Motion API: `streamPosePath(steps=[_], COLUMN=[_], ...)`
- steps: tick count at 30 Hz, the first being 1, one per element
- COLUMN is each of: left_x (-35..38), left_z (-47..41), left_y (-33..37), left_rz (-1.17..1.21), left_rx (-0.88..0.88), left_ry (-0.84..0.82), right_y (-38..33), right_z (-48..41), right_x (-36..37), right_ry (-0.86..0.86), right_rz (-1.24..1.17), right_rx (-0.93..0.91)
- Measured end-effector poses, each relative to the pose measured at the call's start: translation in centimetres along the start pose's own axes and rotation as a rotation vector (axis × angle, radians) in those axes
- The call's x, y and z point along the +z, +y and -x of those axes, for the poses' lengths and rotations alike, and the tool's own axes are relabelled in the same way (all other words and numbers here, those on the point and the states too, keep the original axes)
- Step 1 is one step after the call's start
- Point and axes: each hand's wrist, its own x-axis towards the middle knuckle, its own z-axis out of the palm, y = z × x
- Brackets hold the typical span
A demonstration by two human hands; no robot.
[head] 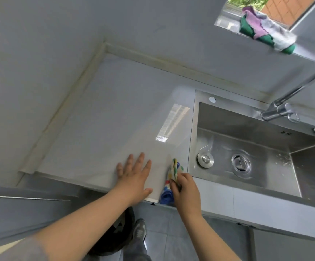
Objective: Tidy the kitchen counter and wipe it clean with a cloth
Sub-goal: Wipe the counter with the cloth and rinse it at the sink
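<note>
The pale grey kitchen counter (pixel 115 113) fills the middle of the view. My left hand (pixel 134 178) lies flat on it near the front edge, fingers straight and spread. Just to its right, my right hand (pixel 185 191) grips a bunched cloth (pixel 173 171), white with blue, green and yellow spots. The cloth rests on the counter near the sink's left rim, and its blue end (pixel 167 197) hangs at the front edge.
A steel sink (pixel 192 129) with a drain (pixel 241 163) and a plug (pixel 205 160) sits to the right, under a chrome tap (pixel 279 110). Other cloths (pixel 264 29), purple, green and grey, lie on the window sill at top right. Walls close the counter's left and back.
</note>
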Motion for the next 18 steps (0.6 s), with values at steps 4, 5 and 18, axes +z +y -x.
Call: streamPosePath(steps=[4, 5, 18], left_x=[1.4, 1.8, 2.2], left_z=[-1.3, -1.5, -1.9], left_y=[2.6, 3.0, 2.9], left_rz=[-0.006, -0.018, -0.045], left_rx=[-0.122, -0.151, -0.18], left_ry=[-0.052, -0.051, -0.092], right_y=[3.4, 4.3, 2.0], right_z=[-0.1, 0.0, 0.3], right_x=[-2.9, -3.7, -1.3], right_ry=[-0.01, -0.014, -0.097], right_rz=[0.01, 0.022, 0.197], right_rx=[0.004, -0.01, -0.04])
